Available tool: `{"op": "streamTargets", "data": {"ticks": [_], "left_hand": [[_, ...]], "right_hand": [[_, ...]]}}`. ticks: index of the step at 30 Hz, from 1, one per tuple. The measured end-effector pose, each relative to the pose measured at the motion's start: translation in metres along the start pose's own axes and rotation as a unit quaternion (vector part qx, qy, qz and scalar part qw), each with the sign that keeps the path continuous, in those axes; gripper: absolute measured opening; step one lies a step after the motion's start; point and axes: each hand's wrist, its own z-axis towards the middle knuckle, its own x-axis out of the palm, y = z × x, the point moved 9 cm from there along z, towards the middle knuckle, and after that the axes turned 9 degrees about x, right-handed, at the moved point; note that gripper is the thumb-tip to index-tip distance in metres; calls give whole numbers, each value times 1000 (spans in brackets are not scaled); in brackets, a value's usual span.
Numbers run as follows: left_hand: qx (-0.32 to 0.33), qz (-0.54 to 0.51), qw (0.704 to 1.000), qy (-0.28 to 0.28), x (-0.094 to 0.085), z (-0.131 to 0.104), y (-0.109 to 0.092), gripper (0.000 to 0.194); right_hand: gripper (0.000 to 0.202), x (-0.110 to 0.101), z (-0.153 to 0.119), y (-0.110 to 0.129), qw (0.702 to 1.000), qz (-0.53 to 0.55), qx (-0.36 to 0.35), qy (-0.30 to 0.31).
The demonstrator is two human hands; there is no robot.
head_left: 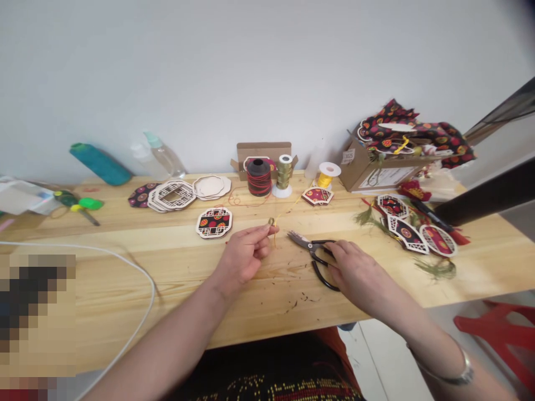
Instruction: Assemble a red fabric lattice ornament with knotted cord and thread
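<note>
My left hand point(246, 253) is closed in a pinch over the middle of the wooden table. Between its fingertips is yellow cord point(288, 213), with a short end hanging below. A small gold-green piece point(271, 221) shows at the fingertips, too small to name. The cord runs back toward a white spool of yellow cord point(325, 178). My right hand point(353, 270) grips the black handles of a pair of scissors point(318, 249). The blades point left toward my left hand and stay apart from the cord. Some of the right fingers are hidden behind the hand.
Dark thread point(259, 177) and gold thread point(285, 172) spools stand at the back. Patterned wooden pieces lie left point(214, 223) and right point(401, 231). A cardboard box point(371, 170) holds patterned fabric. A white cable point(142, 270) crosses the left side. Dark scraps litter the front.
</note>
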Motion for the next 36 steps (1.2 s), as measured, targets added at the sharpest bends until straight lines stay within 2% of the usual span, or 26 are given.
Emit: {"op": "streamTargets", "data": {"ticks": [3, 6, 11, 13, 16, 19, 22, 24, 29, 32, 36], "left_hand": [[-7, -13, 1000, -10, 0, 1, 0, 10], [7, -10, 1000, -4, 1, 1, -3, 15], [69, 20, 997, 2, 0, -1, -13, 26], [94, 39, 995, -6, -1, -2, -17, 29], [129, 68, 989, -20, -2, -3, -23, 33], [158, 89, 983, -30, -3, -4, -27, 37], [178, 102, 978, -32, -4, -5, -30, 38], [186, 111, 976, -28, -3, -6, -31, 38], [201, 122, 972, -9, -2, -7, -32, 33], [202, 138, 970, -2, -3, -6, -30, 31], [202, 156, 967, 2, -4, -6, -27, 32]], "right_hand": [[35, 4, 1, 2, 1000, 6, 5, 7], [36, 3, 3, -1, 999, 15, 33, 24], [30, -5, 6, -17, 978, 150, 123, 78], [26, -6, 9, -18, 943, 276, 150, 107], [36, 2, 15, -7, 847, 471, 164, 185], [53, 11, 19, 9, 776, 558, 155, 252], [67, 20, 22, 23, 738, 589, 128, 303], [72, 22, 26, 30, 738, 589, 98, 315], [68, 12, 31, 38, 764, 561, 68, 311], [61, -2, 31, 43, 791, 532, 72, 294], [56, -19, 32, 46, 817, 516, 82, 242]]}}
